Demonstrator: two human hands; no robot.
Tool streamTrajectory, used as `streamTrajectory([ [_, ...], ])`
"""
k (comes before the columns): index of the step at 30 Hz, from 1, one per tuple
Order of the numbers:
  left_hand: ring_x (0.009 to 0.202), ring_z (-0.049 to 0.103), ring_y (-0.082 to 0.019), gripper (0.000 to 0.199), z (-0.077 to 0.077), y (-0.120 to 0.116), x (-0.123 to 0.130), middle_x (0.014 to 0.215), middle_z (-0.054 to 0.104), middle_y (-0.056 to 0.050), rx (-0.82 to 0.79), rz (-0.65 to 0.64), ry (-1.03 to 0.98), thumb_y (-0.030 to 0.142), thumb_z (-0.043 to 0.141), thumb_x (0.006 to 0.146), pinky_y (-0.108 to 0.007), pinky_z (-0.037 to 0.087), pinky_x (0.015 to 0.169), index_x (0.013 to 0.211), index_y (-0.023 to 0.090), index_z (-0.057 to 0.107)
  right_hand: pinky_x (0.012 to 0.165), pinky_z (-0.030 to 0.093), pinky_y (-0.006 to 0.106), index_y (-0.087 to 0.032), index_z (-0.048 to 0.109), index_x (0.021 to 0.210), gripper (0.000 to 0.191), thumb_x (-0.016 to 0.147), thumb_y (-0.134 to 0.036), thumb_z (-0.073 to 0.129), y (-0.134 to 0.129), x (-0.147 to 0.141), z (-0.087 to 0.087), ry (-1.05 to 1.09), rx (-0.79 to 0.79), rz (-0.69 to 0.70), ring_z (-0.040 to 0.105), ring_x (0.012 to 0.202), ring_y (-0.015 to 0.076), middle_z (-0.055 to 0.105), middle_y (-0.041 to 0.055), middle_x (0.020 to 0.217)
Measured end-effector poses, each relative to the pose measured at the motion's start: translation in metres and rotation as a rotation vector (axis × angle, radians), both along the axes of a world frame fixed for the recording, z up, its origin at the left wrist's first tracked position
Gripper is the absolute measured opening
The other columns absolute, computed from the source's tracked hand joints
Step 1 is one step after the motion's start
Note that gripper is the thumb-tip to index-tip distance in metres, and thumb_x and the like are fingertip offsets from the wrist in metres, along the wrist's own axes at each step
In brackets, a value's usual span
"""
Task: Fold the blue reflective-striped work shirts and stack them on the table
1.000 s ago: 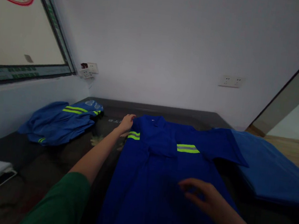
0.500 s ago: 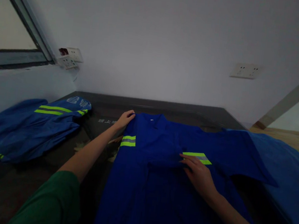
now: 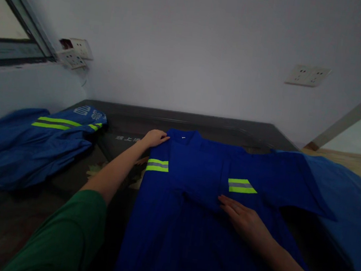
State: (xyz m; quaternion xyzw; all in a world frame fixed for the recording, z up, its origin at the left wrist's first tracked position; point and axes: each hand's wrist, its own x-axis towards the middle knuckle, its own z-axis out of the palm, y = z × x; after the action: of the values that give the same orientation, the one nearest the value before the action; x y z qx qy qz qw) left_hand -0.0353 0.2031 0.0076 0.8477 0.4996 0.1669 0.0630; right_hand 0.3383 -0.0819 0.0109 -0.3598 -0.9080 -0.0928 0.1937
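Note:
A dark blue work jacket with yellow-green reflective strips lies spread on the dark table, collar toward the wall. Its sleeve on the right stretches out sideways; the left edge runs straight down. My left hand is at the shoulder beside the collar, fingers together and curled on the cloth; the fingertips are partly hidden. Palm down on the jacket front, my right hand rests just below the chest strip, its fingers stretched out and holding nothing.
Another blue garment with reflective strips lies heaped at the left. Lighter blue cloth covers the right side under the sleeve. The dark table meets a pale wall with sockets.
My left hand has slid right along the shoulder, closer to the collar. My right hand has come off the chest strip to the cloth just below it. The view has shifted slightly.

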Motion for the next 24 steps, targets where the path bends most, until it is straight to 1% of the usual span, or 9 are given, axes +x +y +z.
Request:
streamTrajectory([
  [3, 0.065, 0.054, -0.017, 0.046, -0.002, 0.006, -0.013, 0.063, 0.058, -0.003, -0.036, -0.009, -0.211, 0.053, 0.042, 0.086, -0.025, 0.039, 0.063, 0.059, 0.018, 0.055, 0.087, 0.058, 0.033, -0.015, 0.065, 0.106, 0.034, 0.082, -0.001, 0.044, -0.002, -0.004, -0.003, 0.007, -0.040, -0.029, 0.066, 0.104, 0.0196, 0.069, 0.0113, 0.115],
  [6, 0.060, 0.049, -0.014, 0.051, 0.004, 0.005, -0.023, 0.059, 0.052, 0.000, -0.034, -0.007, -0.250, 0.054, 0.033, 0.089, -0.024, 0.036, 0.057, 0.061, 0.017, 0.052, 0.086, 0.058, 0.036, -0.019, 0.064, 0.115, 0.033, 0.085, -0.010, 0.052, -0.003, -0.008, -0.002, 0.020, -0.035, -0.069, 0.066, 0.106, 0.0213, 0.067, 0.0088, 0.118],
  [9, 0.062, 0.047, -0.013, 0.047, 0.010, 0.003, -0.023, 0.061, 0.049, 0.001, 0.008, -0.015, -0.276, 0.054, 0.033, 0.090, -0.022, 0.036, 0.057, 0.062, 0.018, 0.047, 0.085, 0.059, 0.038, -0.020, 0.065, 0.113, 0.031, 0.087, -0.012, 0.050, -0.002, -0.011, 0.000, 0.033, 0.005, -0.074, 0.066, 0.106, 0.0219, 0.068, 0.0074, 0.117],
  [12, 0.067, 0.048, -0.014, 0.041, 0.012, 0.005, -0.015, 0.067, 0.050, 0.000, 0.073, -0.005, -0.265, 0.045, 0.029, 0.094, -0.023, 0.038, 0.063, 0.067, 0.019, 0.045, 0.087, 0.058, 0.031, -0.016, 0.067, 0.107, 0.031, 0.089, -0.007, 0.043, 0.003, -0.012, 0.004, 0.088, 0.028, -0.037, 0.066, 0.104, 0.0181, 0.069, 0.0084, 0.114],
  [14, 0.070, 0.050, -0.015, 0.036, 0.007, 0.007, -0.009, 0.069, 0.052, -0.001, 0.087, -0.016, -0.214, 0.039, 0.031, 0.094, -0.025, 0.040, 0.068, 0.068, 0.019, 0.046, 0.090, 0.056, 0.029, -0.013, 0.067, 0.108, 0.033, 0.089, -0.004, 0.041, 0.007, -0.012, 0.005, 0.119, 0.046, -0.028, 0.066, 0.106, 0.0171, 0.068, 0.0100, 0.116],
  [17, 0.075, 0.053, -0.018, 0.025, -0.003, 0.005, -0.003, 0.073, 0.055, -0.003, 0.069, -0.068, -0.113, 0.034, 0.045, 0.089, -0.030, 0.042, 0.078, 0.069, 0.019, 0.049, 0.089, 0.057, 0.032, -0.014, 0.069, 0.105, 0.035, 0.087, -0.002, 0.042, 0.008, -0.015, 0.006, 0.088, 0.055, -0.057, 0.066, 0.104, 0.0185, 0.070, 0.0093, 0.112],
  [19, 0.082, 0.055, -0.022, 0.018, -0.005, 0.001, -0.002, 0.080, 0.058, -0.006, 0.067, -0.075, -0.068, 0.030, 0.051, 0.086, -0.034, 0.042, 0.084, 0.073, 0.019, 0.053, 0.088, 0.057, 0.036, -0.015, 0.070, 0.103, 0.034, 0.085, -0.002, 0.044, 0.002, -0.020, 0.010, 0.042, 0.034, -0.088, 0.068, 0.101, 0.0200, 0.072, 0.0077, 0.107],
  [21, 0.092, 0.054, -0.025, 0.011, 0.000, -0.005, 0.000, 0.090, 0.059, -0.010, 0.126, -0.029, -0.027, 0.026, 0.051, 0.085, -0.039, 0.041, 0.088, 0.083, 0.017, 0.058, 0.092, 0.054, 0.042, -0.016, 0.068, 0.109, 0.032, 0.086, -0.006, 0.048, -0.007, -0.028, 0.020, 0.042, 0.012, -0.125, 0.066, 0.105, 0.0224, 0.071, 0.0083, 0.110],
  [24, 0.104, 0.052, -0.027, 0.019, 0.019, -0.024, 0.010, 0.105, 0.058, -0.013, 0.269, 0.063, -0.006, 0.019, 0.049, 0.086, -0.042, 0.040, 0.093, 0.101, 0.016, 0.059, 0.092, 0.053, 0.044, -0.017, 0.064, 0.116, 0.031, 0.088, -0.013, 0.053, -0.021, -0.046, 0.042, 0.148, -0.050, -0.141, 0.063, 0.109, 0.0248, 0.069, 0.0096, 0.114],
])
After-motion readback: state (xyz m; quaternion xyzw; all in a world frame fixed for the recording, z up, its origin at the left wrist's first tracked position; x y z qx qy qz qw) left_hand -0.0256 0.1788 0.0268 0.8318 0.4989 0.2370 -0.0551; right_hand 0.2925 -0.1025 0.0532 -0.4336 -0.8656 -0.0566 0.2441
